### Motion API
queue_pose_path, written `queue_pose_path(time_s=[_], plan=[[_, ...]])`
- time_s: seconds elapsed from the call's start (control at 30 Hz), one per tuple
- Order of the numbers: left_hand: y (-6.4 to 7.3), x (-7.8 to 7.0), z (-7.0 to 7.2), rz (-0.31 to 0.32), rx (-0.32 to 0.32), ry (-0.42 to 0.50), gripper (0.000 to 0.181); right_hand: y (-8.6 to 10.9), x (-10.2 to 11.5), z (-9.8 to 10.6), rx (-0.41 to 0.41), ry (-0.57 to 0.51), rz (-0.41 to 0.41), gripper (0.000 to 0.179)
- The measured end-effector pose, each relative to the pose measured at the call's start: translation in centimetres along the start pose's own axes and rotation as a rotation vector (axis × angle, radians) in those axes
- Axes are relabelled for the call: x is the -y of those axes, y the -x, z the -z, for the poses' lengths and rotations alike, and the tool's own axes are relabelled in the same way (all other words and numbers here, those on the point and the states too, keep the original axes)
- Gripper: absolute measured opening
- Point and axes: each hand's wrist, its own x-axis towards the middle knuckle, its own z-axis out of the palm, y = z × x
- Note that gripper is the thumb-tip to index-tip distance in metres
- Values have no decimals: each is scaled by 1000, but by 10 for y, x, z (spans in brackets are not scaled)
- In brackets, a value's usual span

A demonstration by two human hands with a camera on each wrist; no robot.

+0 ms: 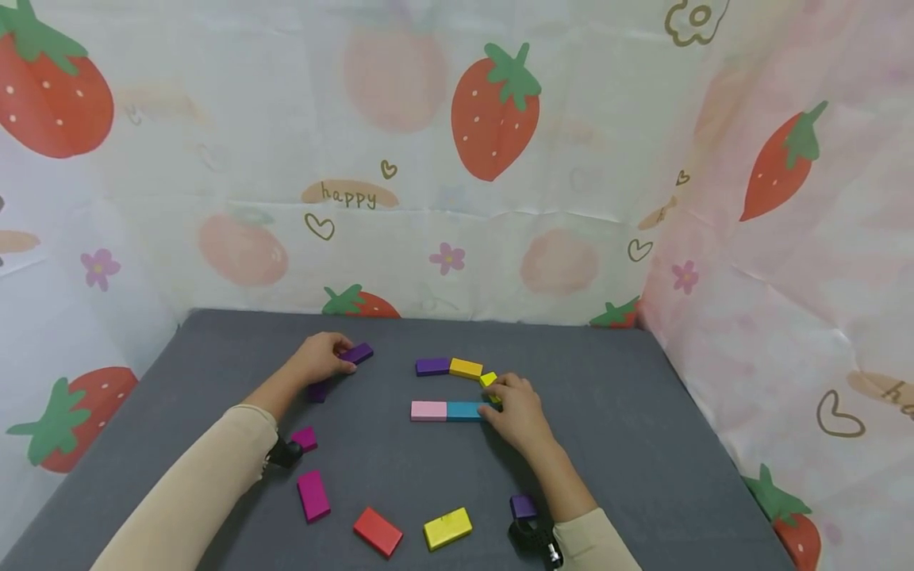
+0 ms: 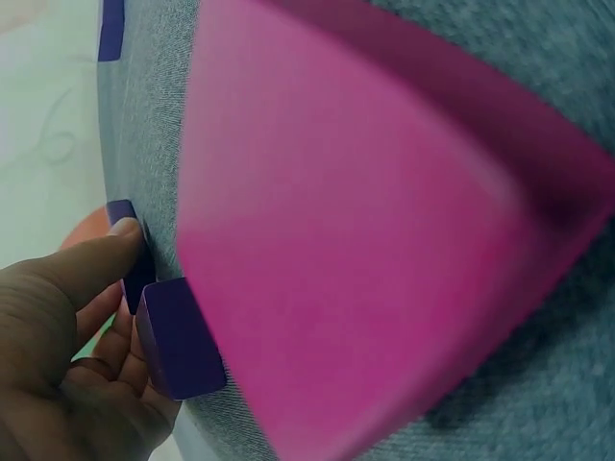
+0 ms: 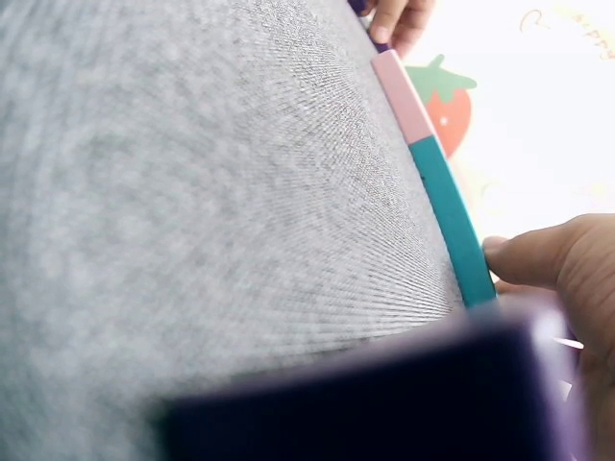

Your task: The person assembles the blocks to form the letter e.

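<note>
My left hand (image 1: 323,358) pinches a purple block (image 1: 359,354) between thumb and fingers at the far left of the ring of blocks. A second purple block (image 2: 180,341) lies just below that hand, partly covered by it in the head view. My right hand (image 1: 521,414) has its fingers curled over a yellow block (image 1: 489,379), mostly hidden beneath them. Its thumb lies right at the end of a blue block (image 1: 464,411). A pink block (image 1: 428,411) adjoins the blue one end to end. Behind them, a purple block (image 1: 432,366) and a yellow block (image 1: 466,368) meet end to end.
Along the left and front of the grey table (image 1: 607,444) lie two magenta blocks (image 1: 313,496), a red block (image 1: 378,532) and another yellow block (image 1: 447,529). One purple block (image 1: 523,507) sits by the right wrist camera. Strawberry-printed cloth (image 1: 428,262) stands behind.
</note>
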Motion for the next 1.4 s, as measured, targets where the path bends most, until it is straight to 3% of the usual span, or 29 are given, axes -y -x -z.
queue_pose_path(time_s=[0.27,0.9,1.4], plan=[[-1,0,0,18,-16,-3,45,-1,1,0,-1,9,-3,31],[2,1,-3,-13,-37,-19,40,-1,1,-1,-1,14,-15,31],[10,-17,2,-43,-35,13,39,0,0,0,-6,5,3,30]])
